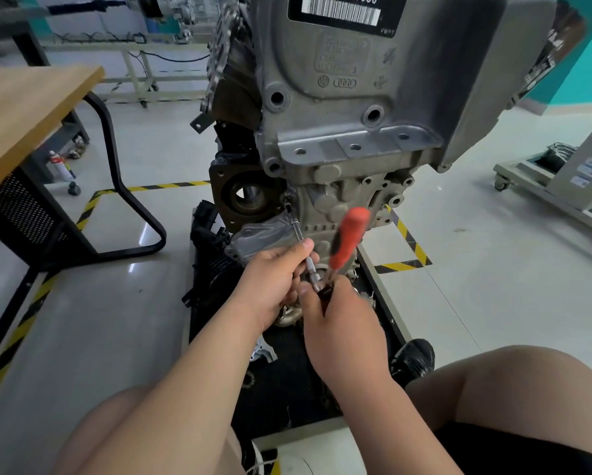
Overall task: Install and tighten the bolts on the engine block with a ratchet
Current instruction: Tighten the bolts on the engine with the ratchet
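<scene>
Surroundings: one wooden-topped table at left, one spray can beneath it, one wheeled stand at right, and yellow-black floor tape.

Engine block: one, upright at centre, filling the upper view.

Ratchet: one. Its orange-black handle tilts up and right in front of the block's lower face.

Extension bar: one. Its long axis runs up-left from the ratchet head to the block.

Left hand: fingers pinch the bar.

Right hand: fingers curl round the ratchet head.
</scene>
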